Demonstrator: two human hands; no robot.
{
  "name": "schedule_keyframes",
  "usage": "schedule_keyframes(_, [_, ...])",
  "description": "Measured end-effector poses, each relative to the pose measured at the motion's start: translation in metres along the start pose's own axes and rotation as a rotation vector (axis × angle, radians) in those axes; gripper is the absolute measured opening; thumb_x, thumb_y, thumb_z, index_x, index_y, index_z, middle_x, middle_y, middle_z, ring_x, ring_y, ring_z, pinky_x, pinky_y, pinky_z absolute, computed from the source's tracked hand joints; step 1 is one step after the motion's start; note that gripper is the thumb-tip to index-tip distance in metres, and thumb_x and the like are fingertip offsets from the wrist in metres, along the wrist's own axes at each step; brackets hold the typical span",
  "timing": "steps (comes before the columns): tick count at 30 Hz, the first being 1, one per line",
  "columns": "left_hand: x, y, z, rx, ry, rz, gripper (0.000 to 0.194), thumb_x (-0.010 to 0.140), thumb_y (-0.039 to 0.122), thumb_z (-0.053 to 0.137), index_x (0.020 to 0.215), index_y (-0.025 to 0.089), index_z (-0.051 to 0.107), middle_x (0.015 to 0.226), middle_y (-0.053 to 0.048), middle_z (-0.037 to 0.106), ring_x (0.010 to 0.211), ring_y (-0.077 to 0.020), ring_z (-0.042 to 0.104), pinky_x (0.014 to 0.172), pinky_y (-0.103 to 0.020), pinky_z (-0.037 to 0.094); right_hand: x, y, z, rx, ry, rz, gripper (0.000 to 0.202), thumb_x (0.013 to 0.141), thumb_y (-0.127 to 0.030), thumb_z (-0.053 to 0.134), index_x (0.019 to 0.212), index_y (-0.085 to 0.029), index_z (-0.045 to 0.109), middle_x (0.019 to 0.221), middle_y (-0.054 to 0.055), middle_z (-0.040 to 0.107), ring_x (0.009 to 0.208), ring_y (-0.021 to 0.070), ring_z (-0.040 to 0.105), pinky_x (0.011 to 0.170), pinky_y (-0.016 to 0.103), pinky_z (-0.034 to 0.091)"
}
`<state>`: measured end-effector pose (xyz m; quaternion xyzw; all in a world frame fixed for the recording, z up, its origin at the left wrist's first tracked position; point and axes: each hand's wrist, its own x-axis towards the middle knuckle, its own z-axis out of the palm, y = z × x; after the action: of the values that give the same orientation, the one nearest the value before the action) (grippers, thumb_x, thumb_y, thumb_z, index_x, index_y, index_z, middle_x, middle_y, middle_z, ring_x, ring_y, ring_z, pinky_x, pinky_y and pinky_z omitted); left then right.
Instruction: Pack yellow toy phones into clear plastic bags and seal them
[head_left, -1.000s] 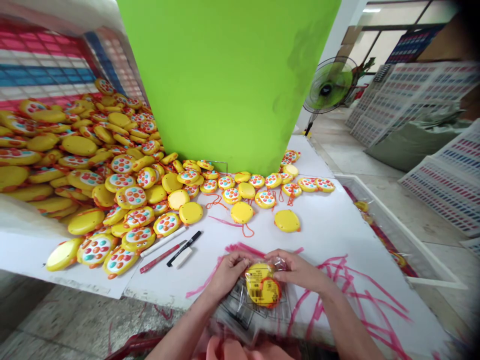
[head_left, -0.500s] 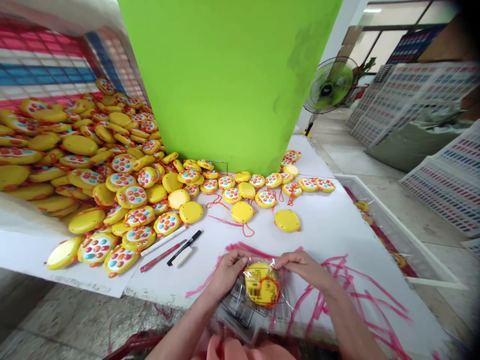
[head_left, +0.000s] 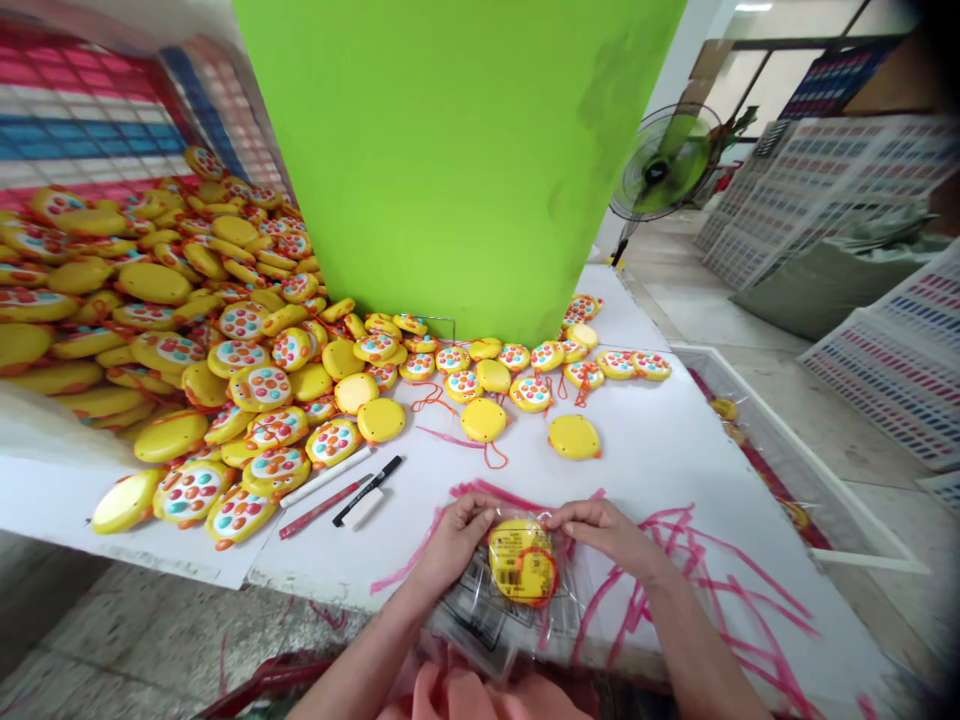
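Near the table's front edge, a clear plastic bag [head_left: 487,625] printed with black text lies with a yellow toy [head_left: 517,565] inside it. The toy is an oval with its plain back up and an orange cord loop over it. My left hand [head_left: 461,540] pinches the bag's top left corner between thumb and fingers. At the top right corner, my right hand [head_left: 600,530] grips the bag in the same way. More bags seem to lie beneath this one, partly hidden.
A big heap of yellow turtle-like toys [head_left: 157,285] fills the left, spilling along a green panel [head_left: 457,170]. A black marker [head_left: 367,490], a red pen [head_left: 326,507] and a white pen [head_left: 326,477] lie left of my hands. A white-rimmed bin [head_left: 862,560] stands right of the table [head_left: 637,455].
Both hands keep their grip on the bag's top corners, nearly still. The view has shifted very slightly.
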<state>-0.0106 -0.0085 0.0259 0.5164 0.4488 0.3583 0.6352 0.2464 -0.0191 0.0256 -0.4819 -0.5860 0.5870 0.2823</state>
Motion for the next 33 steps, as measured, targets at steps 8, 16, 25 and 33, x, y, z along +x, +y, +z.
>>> schedule_keyframes(8, [0.001, -0.006, -0.001, 0.028, 0.005, 0.035, 0.023, 0.084, 0.036, 0.057, 0.093, 0.016, 0.065, 0.085, -0.003, 0.067, 0.077, -0.0168, 0.059, 0.072, -0.028, 0.045, 0.004, -0.006, 0.003, -0.001, 0.034, 0.020, 0.029, 0.080, -0.042, 0.063, 0.095, -0.020, 0.074, 0.098, 0.007, 0.074, 0.091, 0.0235, 0.066, 0.087, 0.039, 0.048])
schedule_keyframes(16, [0.002, -0.008, 0.000, -0.047, 0.023, 0.011, 0.026, 0.080, 0.039, 0.061, 0.092, 0.017, 0.064, 0.083, -0.002, 0.066, 0.076, -0.0162, 0.059, 0.071, -0.027, 0.046, 0.000, -0.019, 0.008, 0.003, 0.031, -0.015, 0.037, 0.086, -0.050, 0.054, 0.094, -0.017, 0.069, 0.084, 0.005, 0.070, 0.075, 0.0176, 0.061, 0.069, 0.030, 0.047])
schedule_keyframes(25, [0.002, -0.008, 0.000, -0.133, 0.020, -0.012, 0.027, 0.082, 0.041, 0.061, 0.094, 0.016, 0.062, 0.078, -0.001, 0.063, 0.071, -0.0148, 0.057, 0.068, -0.026, 0.045, 0.008, -0.013, 0.021, 0.145, 0.159, 0.027, 0.026, 0.079, -0.045, 0.063, 0.085, -0.020, 0.062, 0.070, -0.002, 0.061, 0.053, 0.0107, 0.052, 0.050, 0.023, 0.040])
schedule_keyframes(33, [-0.001, -0.010, 0.002, -0.079, -0.022, -0.010, 0.030, 0.087, 0.044, 0.053, 0.103, 0.018, 0.055, 0.086, -0.003, 0.061, 0.080, -0.0172, 0.059, 0.071, -0.030, 0.050, -0.014, -0.006, -0.043, 0.175, 0.469, -0.007, 0.032, 0.074, -0.040, 0.071, 0.097, -0.018, 0.067, 0.081, 0.005, 0.071, 0.055, 0.0128, 0.058, 0.053, 0.027, 0.048])
